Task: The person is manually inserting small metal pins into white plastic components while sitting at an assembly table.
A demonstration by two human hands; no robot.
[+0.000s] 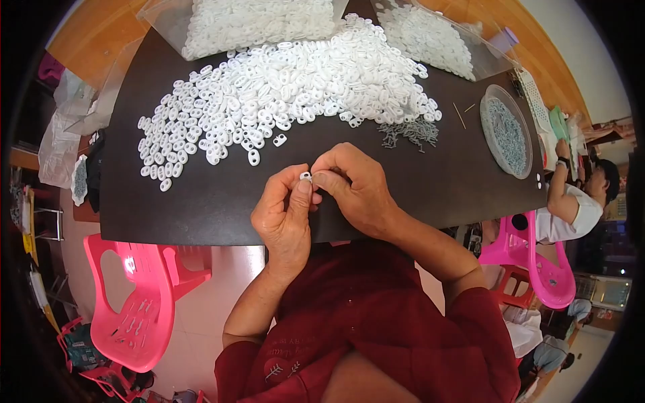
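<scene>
My left hand (pixel 282 218) pinches a small white oval plastic piece (pixel 306 175) between thumb and forefinger, just above the table's near edge. From the right, my right hand (pixel 363 191) comes up against that piece with its thumb and forefinger closed. Whatever those fingertips hold is hidden. Beyond both hands spreads a large heap of white oval pieces (pixel 289 84) with holes in them. A small pile of grey screws (pixel 418 132) lies at the heap's right end.
Two clear bins, one at the back left (pixel 166 30) and one at the back right (pixel 496 66), hold more white pieces. A round plastic tub (pixel 492 153) of screws and two thin sticks (pixel 459 115) lie right. Pink chairs (pixel 134 322) flank the dark table (pixel 195 211); another person (pixel 574 208) sits right.
</scene>
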